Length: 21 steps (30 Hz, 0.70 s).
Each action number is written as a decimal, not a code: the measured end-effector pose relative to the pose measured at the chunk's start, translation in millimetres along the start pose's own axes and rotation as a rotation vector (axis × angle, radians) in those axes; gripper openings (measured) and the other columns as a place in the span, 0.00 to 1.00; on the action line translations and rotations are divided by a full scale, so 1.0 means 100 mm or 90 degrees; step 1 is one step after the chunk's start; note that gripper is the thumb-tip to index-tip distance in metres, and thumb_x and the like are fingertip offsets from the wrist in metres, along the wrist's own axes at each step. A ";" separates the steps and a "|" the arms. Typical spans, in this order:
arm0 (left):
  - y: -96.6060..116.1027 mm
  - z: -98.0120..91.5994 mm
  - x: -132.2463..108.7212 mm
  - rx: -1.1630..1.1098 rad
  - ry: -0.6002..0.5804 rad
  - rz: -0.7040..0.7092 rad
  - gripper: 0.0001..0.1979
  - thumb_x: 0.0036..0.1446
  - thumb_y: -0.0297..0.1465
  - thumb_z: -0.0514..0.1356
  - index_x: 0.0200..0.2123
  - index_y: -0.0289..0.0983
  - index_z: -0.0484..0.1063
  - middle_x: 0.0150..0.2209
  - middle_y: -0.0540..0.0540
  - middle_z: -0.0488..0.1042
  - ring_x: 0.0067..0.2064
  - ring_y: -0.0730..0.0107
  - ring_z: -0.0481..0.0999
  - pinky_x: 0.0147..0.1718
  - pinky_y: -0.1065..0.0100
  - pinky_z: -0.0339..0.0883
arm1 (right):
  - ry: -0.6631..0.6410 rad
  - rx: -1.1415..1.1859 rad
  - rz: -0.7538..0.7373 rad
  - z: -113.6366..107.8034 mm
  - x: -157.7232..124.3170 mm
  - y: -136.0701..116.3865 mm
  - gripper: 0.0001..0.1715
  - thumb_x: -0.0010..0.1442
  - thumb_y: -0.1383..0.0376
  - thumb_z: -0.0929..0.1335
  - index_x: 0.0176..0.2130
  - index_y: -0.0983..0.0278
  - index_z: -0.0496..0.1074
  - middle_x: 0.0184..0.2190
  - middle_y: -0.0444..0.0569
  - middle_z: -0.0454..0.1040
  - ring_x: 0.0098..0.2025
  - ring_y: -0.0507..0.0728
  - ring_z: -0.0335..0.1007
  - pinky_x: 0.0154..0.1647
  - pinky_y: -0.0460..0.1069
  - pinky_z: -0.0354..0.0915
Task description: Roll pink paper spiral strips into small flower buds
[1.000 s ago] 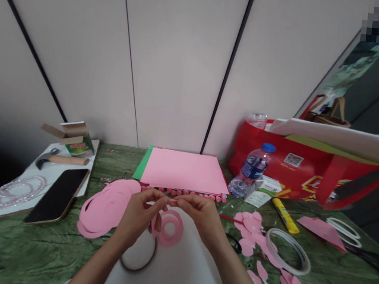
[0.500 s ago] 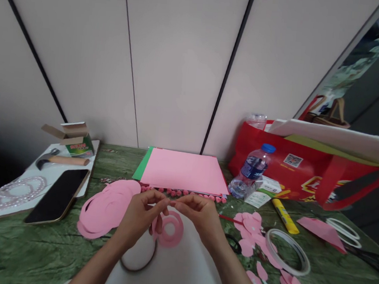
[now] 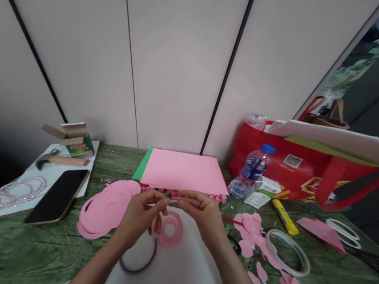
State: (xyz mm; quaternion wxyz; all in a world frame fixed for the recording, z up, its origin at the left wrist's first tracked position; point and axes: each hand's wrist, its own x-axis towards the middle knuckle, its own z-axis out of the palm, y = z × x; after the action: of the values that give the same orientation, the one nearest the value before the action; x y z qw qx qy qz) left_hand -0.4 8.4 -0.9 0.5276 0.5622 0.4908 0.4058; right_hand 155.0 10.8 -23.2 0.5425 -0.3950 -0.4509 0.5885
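My left hand (image 3: 147, 209) pinches the end of a pink paper strip (image 3: 174, 199) between thumb and forefinger. Opposite it, my right hand (image 3: 201, 212) has its fingers stretched out straight, with thumb and fingertips closed over the same strip. The strip's tail hangs below my left fingers towards a flat pink paper spiral (image 3: 179, 235) on the white board (image 3: 183, 273). A thin dark hoop (image 3: 135, 271) lies near my left wrist. Behind my fingertips runs a row of small rolled pink paper flowers (image 3: 153, 190), partly covered by my hands.
Left are cut pink paper discs (image 3: 109, 205), a phone (image 3: 58, 196), a hammer (image 3: 69, 160) and beads (image 3: 17, 191). Pink sheets (image 3: 185, 170) lie behind. Right are a bottle (image 3: 250, 172), glue stick (image 3: 285, 217), tape roll (image 3: 305, 265), paper scraps (image 3: 251, 226), scissors (image 3: 344, 233) and a red bag (image 3: 307, 171).
My right fingers have straightened and lifted slightly, from a curled pinch to a flatter hold at the strip. My left hand has hardly moved.
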 end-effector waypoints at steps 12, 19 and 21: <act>0.00 0.00 0.01 -0.003 0.005 -0.003 0.11 0.48 0.38 0.57 0.24 0.35 0.65 0.17 0.53 0.69 0.11 0.77 0.66 0.08 0.77 0.53 | 0.002 -0.003 -0.005 -0.02 0.01 0.03 0.20 0.42 0.60 0.72 0.36 0.66 0.71 0.33 0.52 0.78 0.38 0.61 0.74 0.43 0.56 0.66; 0.02 0.00 0.01 0.000 0.001 -0.016 0.11 0.48 0.38 0.57 0.24 0.35 0.64 0.14 0.54 0.67 0.10 0.77 0.64 0.08 0.77 0.53 | 0.012 -0.005 -0.001 -0.01 0.01 0.02 0.21 0.41 0.60 0.73 0.36 0.66 0.71 0.31 0.52 0.78 0.36 0.61 0.74 0.41 0.55 0.68; 0.01 0.01 0.01 0.005 -0.003 -0.011 0.11 0.49 0.38 0.56 0.23 0.35 0.64 0.14 0.54 0.67 0.11 0.77 0.65 0.09 0.77 0.53 | 0.017 -0.003 -0.002 -0.01 0.01 0.02 0.21 0.41 0.61 0.73 0.36 0.66 0.71 0.30 0.51 0.78 0.35 0.60 0.74 0.40 0.55 0.68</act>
State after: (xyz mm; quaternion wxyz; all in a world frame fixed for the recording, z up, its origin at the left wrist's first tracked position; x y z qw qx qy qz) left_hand 0.4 8.9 0.1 0.5298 0.5609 0.4963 0.3980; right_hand 155.6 11.7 -25.9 0.5482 -0.4033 -0.4456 0.5816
